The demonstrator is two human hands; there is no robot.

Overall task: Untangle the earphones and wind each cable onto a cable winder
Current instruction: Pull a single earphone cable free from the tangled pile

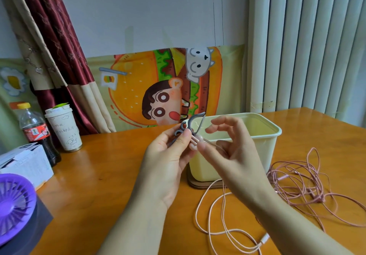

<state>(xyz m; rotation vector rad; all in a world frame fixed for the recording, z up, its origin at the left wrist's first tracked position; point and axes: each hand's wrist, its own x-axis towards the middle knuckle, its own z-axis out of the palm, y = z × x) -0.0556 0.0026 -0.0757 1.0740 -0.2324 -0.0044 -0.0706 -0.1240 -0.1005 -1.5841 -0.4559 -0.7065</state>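
My left hand (pixel 168 155) grips a grey cable winder (pixel 188 127) above the table, with pink earbuds (pixel 195 141) pressed against it under the thumb. Just to its right, my right hand (pixel 227 153) pinches the thin pink cable (pixel 210 141) close to the earbuds, its other fingers spread. That light pink cable (pixel 210 211) hangs down and loops on the wooden table (pixel 111 175) in front of me. A second, darker pink earphone cable (pixel 309 185) lies in a loose tangle at the right.
A cream plastic bin (pixel 263 135) on a wooden base stands just behind my hands. At the left are a cola bottle (pixel 35 132), a paper cup (pixel 63 128), a white box (pixel 25 163) and a purple fan (pixel 13 205).
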